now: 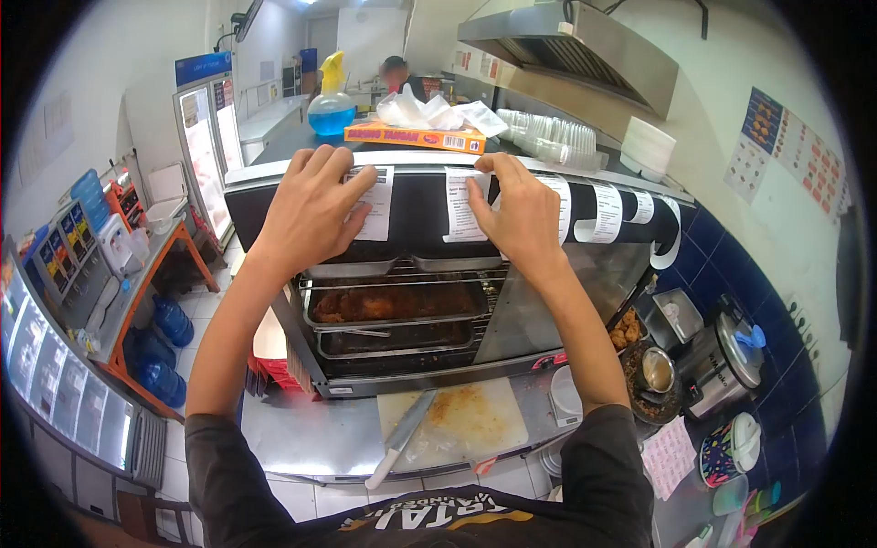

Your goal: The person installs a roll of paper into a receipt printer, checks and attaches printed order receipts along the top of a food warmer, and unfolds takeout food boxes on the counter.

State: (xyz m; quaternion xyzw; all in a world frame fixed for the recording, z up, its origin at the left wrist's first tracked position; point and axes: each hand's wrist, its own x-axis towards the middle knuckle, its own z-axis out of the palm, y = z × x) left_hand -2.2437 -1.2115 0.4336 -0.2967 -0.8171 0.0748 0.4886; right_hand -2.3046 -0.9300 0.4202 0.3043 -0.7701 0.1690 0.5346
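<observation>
My left hand (315, 205) is at the top front edge of a food warming cabinet (343, 388), fingers spread. Its thumb and forefinger touch a printed paper slip (379, 210) hanging down the black front panel. My right hand (523, 215) is at the same edge, thumb and forefinger tips close together at the upper corner of a second printed slip (459, 215). More slips (606, 212) hang to the right, some curling. Below, the cabinet opening shows metal trays (402, 303) with browned food on racks.
On the cabinet stand a spray bottle (332, 105) of blue liquid, an orange glove box (416, 137) and clear plastic cups (553, 135). A knife (405, 434) lies on a stained cutting board (475, 411). A rice cooker (726, 365) stands right. Another person (402, 78) is at the back.
</observation>
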